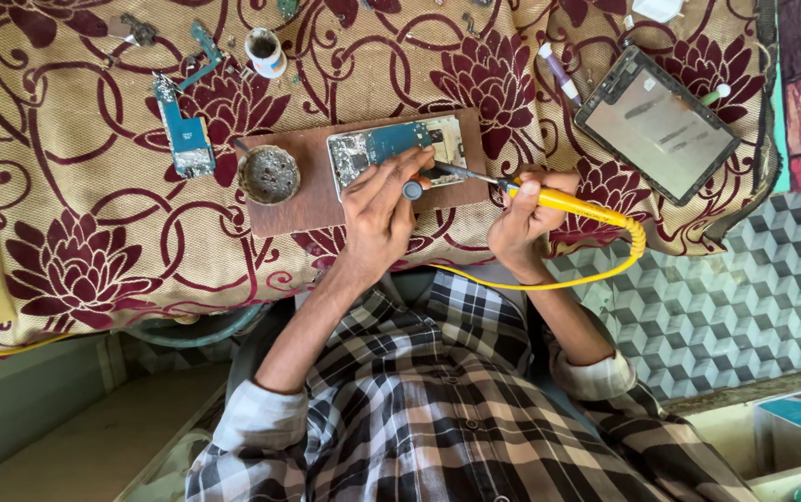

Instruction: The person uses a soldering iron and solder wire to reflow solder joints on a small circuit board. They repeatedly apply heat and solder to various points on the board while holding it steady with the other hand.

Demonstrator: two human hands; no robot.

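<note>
My right hand (523,216) grips a yellow-handled soldering iron (568,202). Its metal tip (451,171) reaches left onto an opened phone circuit board (391,147), which lies on a brown wooden board (284,212). My left hand (380,206) rests over the circuit board's near edge. Its fingers are pinched together beside the iron's tip, around a small tool with a round grey end (412,190). The iron's yellow cord (605,270) loops back across my lap.
A round tin of dark residue (268,174) sits on the wooden board. A blue circuit strip (186,139), a small white pot (265,51) and loose parts lie on the patterned cloth (75,223). A tablet frame (656,121) and pens (558,70) lie at the right.
</note>
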